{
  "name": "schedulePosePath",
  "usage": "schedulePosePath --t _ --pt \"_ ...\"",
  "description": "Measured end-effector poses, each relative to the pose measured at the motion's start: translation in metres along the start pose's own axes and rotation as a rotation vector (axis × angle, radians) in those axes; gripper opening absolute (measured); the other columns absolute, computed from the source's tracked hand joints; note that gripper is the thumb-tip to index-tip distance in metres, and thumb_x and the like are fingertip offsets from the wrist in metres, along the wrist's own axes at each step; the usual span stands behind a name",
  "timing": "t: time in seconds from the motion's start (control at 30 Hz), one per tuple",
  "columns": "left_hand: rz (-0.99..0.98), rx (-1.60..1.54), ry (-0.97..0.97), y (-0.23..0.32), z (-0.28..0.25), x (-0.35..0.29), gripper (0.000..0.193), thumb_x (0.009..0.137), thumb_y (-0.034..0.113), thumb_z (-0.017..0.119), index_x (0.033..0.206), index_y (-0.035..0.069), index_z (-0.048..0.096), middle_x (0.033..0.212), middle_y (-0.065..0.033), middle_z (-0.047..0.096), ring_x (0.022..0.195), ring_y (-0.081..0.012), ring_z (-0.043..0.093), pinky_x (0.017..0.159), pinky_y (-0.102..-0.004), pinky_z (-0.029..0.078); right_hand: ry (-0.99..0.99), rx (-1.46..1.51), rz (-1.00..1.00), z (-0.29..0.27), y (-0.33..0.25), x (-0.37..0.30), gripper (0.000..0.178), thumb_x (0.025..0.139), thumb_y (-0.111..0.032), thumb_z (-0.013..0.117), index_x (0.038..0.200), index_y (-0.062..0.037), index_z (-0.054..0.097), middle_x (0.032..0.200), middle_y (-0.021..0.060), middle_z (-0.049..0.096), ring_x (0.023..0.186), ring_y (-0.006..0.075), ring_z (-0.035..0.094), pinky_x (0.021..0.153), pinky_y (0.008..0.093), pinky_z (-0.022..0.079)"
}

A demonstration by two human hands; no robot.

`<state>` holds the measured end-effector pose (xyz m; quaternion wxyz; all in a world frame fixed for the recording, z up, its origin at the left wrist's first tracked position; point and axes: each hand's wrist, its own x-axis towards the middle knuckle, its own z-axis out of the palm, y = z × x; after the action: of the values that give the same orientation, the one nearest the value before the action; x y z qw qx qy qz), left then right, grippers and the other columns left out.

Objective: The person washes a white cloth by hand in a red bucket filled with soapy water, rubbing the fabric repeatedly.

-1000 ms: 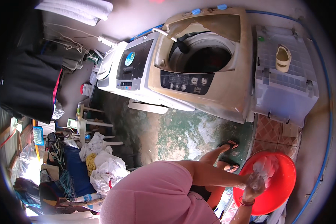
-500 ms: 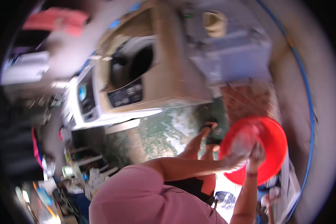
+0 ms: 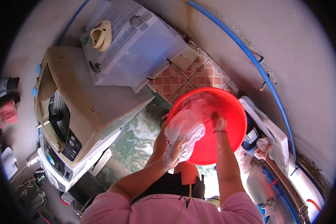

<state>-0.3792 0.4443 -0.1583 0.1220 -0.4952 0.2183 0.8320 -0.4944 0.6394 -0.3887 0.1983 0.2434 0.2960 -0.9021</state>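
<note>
A round red basin (image 3: 233, 147) is in front of me, with pale suds inside. A thin, wet white cloth (image 3: 184, 125) is bunched over its left side, and part of it trails along the inside toward the far wall. My left hand (image 3: 172, 152), streaked with foam, is closed on the near edge of this cloth. My right hand (image 3: 219, 124) reaches down inside the basin beside the cloth's trailing part. Its fingers are curled, and what they hold, if anything, is hidden.
A washing machine (image 3: 82, 112) stands at the left, with a second white machine (image 3: 54, 158) nearer me. Beyond is a clear plastic bin (image 3: 134, 56) with a cream clog (image 3: 101, 36) on top. A blue hose (image 3: 246, 48) runs along the right wall. A wooden handle (image 3: 283, 179) leans at right.
My view has swung right, bringing the basin toward the middle. My hands, close together before, are now apart: the left draws the cloth leftward, the right is lower in the basin.
</note>
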Motion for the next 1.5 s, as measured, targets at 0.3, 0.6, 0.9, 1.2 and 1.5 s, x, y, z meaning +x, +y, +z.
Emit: schedulePosePath --t 0.3,0.6,0.9,1.2,1.5 --pt "0.0 0.046 0.01 0.004 0.014 0.012 0.044 0.093 0.031 0.049 0.125 0.001 0.042 0.111 -0.0083 0.056 0.1 -0.0179 0.057 0.086 -0.0308 0.047 0.077 -1.617 -0.686 -0.033 0.03 0.043 0.017 0.085 -0.015 0.051 0.093 -0.0022 0.06 0.09 0.0119 0.062 0.084 0.0268 0.059 0.083 0.0409 0.049" --pt "-0.029 0.023 0.005 -0.005 -0.007 0.044 0.052 0.091 0.034 0.05 0.13 0.002 0.036 0.124 -0.0126 0.05 0.113 -0.0254 0.052 0.096 -0.0397 0.044 0.094 -2.131 -0.965 -0.056 0.042 0.065 0.02 0.086 -0.018 0.047 0.084 -0.0024 0.059 0.083 0.012 0.06 0.081 0.0267 0.057 0.08 0.0425 0.047" --pt "0.003 0.028 0.03 -0.001 0.0 0.047 0.051 0.091 0.032 0.051 0.13 0.002 0.036 0.122 -0.0124 0.051 0.112 -0.0246 0.052 0.095 -0.0381 0.045 0.114 -1.883 -0.806 -0.058 0.05 0.079 0.023 0.085 -0.024 0.046 0.074 -0.0044 0.052 0.071 0.0102 0.052 0.067 0.0239 0.051 0.064 0.0373 0.041" --pt "0.112 -0.038 -0.052 -0.009 0.002 0.07 0.047 0.092 0.037 0.049 0.125 0.003 0.042 0.112 -0.0095 0.056 0.1 -0.0205 0.058 0.086 -0.034 0.049 -0.527 0.366 0.291 0.081 0.006 0.054 0.031 0.084 -0.03 0.044 0.065 -0.0064 0.045 0.058 0.0083 0.043 0.053 0.021 0.045 0.049 0.0321 0.036" --pt "0.354 0.305 -0.309 -0.038 -0.005 0.098 0.03 0.09 0.028 0.048 0.1 0.001 0.056 0.083 -0.0094 0.063 0.074 -0.02 0.063 0.066 -0.032 0.052 -0.465 -0.555 0.156 0.195 0.048 -0.137 0.02 0.08 -0.001 0.047 0.061 -0.0047 0.042 0.054 0.0089 0.044 0.048 0.022 0.044 0.045 0.0376 0.038"
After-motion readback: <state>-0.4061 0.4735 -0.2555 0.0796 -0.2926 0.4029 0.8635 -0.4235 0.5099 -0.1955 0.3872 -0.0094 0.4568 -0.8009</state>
